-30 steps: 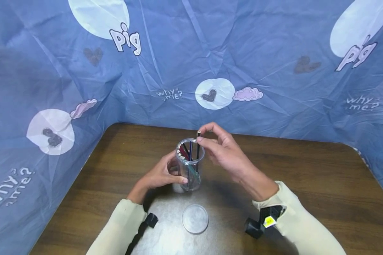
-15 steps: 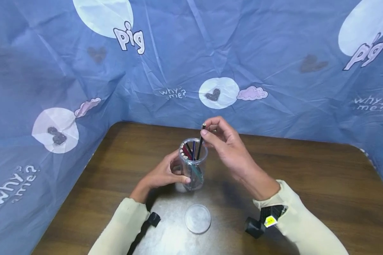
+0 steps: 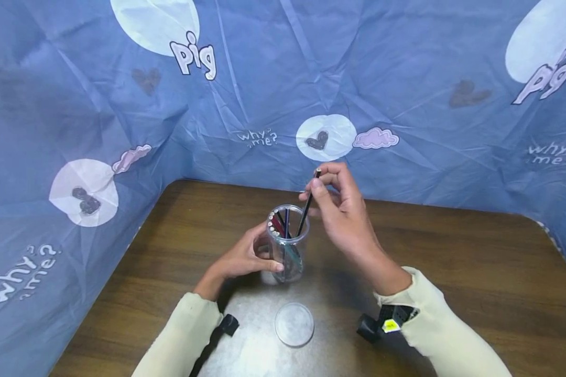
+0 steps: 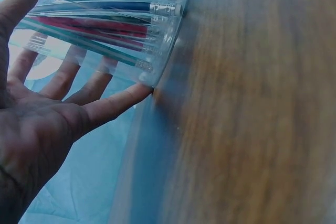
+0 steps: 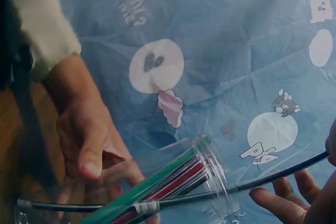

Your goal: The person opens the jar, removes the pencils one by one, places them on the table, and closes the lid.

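A clear plastic jar (image 3: 296, 271) stands upright on the table with several pencils (image 3: 275, 226) inside, their ends leaning toward the left of the rim. My left hand (image 3: 240, 256) grips the jar low on its left side, thumb in front and fingers behind. With thumb and fingers my right hand (image 3: 346, 217) pinches a dark pencil (image 3: 307, 208) near its upper end. That pencil slants up out of the mouth, its lower part still within the jar, as the right wrist view also shows. Green, red and blue pencils (image 4: 100, 7) show through the wall in the left wrist view.
A round clear lid (image 3: 294, 324) lies flat on the brown wooden table (image 3: 453, 262), in front of the jar. Blue patterned cloth (image 3: 245, 94) hangs along the back and sides of the table. A small black camera sits on each wrist.
My right hand has risen and moved right, drawing the dark pencil farther out of the jar and tilting it to the right. The left hand keeps its hold on the jar.
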A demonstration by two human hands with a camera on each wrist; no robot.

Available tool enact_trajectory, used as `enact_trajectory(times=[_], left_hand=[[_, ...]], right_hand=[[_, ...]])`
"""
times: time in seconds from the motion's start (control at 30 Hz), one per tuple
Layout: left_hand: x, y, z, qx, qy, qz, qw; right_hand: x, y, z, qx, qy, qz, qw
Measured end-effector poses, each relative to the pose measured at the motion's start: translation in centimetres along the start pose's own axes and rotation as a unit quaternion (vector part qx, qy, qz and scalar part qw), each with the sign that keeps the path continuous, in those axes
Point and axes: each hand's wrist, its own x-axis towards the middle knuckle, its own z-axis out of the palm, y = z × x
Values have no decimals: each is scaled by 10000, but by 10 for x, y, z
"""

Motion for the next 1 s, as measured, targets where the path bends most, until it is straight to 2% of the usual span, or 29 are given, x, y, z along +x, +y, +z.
enact_trajectory(times=[0.17,0.4,0.63,1.0], left_hand=[[-4,1,1,-35,30,-20,10000],[0,0,2,-110,23,-32,9999],[2,0,2,-140,-5,36,9999],[2,-1,1,-143,-23,74,9999]], right_hand=[[-2,1,1,-372,17,-200,9991],[-1,3,-1,-180,87,-291,9994],[0,2,-1,-270,139,-330,9990],[2,-2,-4,-153,425,-444,9980]])
